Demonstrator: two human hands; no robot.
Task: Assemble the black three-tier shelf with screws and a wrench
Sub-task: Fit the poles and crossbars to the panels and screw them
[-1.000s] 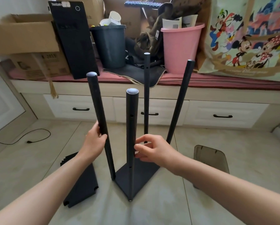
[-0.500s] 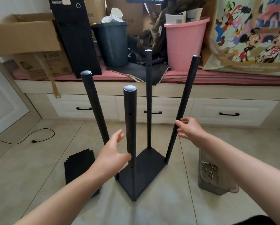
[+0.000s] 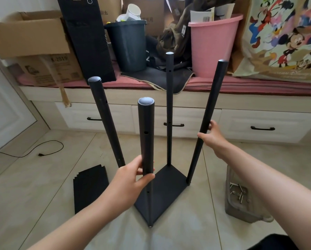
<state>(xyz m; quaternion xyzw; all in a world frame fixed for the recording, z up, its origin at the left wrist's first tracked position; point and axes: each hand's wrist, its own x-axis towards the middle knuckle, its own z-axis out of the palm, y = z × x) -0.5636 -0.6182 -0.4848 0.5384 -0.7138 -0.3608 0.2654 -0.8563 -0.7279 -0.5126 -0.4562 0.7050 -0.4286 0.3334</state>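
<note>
— Standing on the tiled floor (image 3: pixel 34 186): one black shelf panel (image 3: pixel 166 191), flat, with four black poles rising from its corners. Do you count the same?

— Four. Near pole (image 3: pixel 146 139), capped grey, holes down its side. Left pole (image 3: pixel 106 121), leaning outward. Far pole (image 3: pixel 169 109), upright. Right pole (image 3: pixel 207 120), tilted to the right.

— Hands?

— Left hand (image 3: pixel 131 179): fingers and thumb wrapped round the near pole, low on it. Right hand (image 3: pixel 214 138): curled round the right pole about midway up, thumb showing on the far side of it.

— Spare parts?

— Stack of black panels (image 3: pixel 90 188) flat on the floor, just left of the assembly. Clear plastic tray (image 3: pixel 241 213) on the right, holding loose screws (image 3: pixel 238 193). Whether a wrench lies in it, I can't tell.

— Beyond that?

— White drawer unit (image 3: pixel 187 116) with black handles, topped by a pink cushion (image 3: pixel 241 85). On it, left to right: cardboard box (image 3: pixel 28 35), black computer tower (image 3: pixel 86 37), dark bin (image 3: pixel 127 46), pink bucket (image 3: pixel 212 46), cartoon-print bag (image 3: pixel 284 37). A black cable (image 3: pixel 48 150) trails on the floor at the left.
</note>
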